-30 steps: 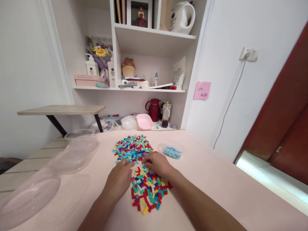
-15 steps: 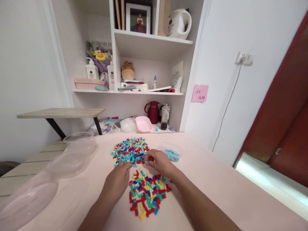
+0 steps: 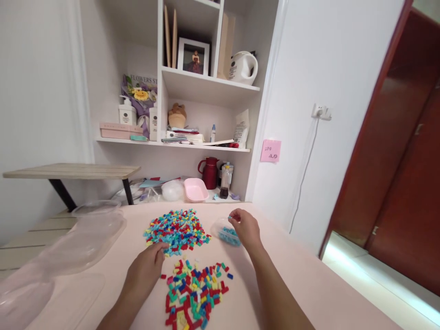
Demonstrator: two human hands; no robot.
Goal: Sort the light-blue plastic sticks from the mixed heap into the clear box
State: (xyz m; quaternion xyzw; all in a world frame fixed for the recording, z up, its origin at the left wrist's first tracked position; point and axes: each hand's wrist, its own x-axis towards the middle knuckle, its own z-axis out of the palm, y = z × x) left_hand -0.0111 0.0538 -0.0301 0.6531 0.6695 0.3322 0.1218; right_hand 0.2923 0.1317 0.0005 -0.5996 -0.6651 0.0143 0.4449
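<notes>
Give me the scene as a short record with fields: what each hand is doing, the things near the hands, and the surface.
left hand: left hand rests at the near edge of the far pile of bricks
right hand: right hand is over the small clear container, pinching a light blue piece
container content: light blue pieces
near pile: mixed bricks lie between the forearms
left side: clear plastic lids
surface: pink table

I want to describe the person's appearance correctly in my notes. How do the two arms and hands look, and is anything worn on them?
Both forearms are bare as far as the picture shows: no sleeves reach into view. The left hand and the right hand wear no gloves, and I see no watch, bracelet or ring, though the fingers are small in the picture. There are no markings or bandages visible.
</notes>
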